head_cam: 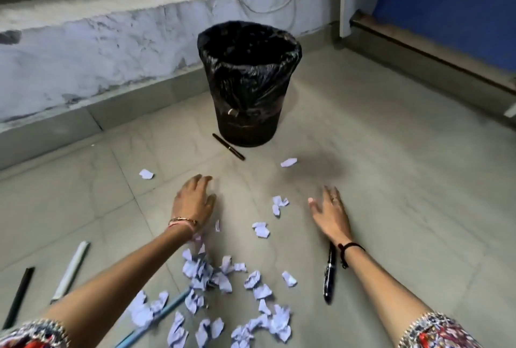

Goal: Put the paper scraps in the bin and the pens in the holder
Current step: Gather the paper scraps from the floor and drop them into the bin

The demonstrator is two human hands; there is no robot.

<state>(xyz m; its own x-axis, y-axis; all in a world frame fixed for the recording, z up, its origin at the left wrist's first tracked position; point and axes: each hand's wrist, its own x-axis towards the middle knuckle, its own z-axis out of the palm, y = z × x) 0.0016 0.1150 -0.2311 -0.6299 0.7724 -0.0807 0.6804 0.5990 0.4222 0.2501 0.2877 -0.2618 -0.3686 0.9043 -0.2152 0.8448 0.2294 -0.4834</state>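
Our left hand (194, 202) and right hand (331, 212) hover spread and empty above crumpled pale-lilac paper scraps (212, 275) before the black-lined round bin (248, 90).

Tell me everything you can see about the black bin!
The bin is a round, dark bucket, wider at the top, lined with a shiny, crinkled black plastic bag folded over its rim. It stands upright on the grey tiled floor near the wall. Its inside is too dark to see. A dark pen lies by its base.
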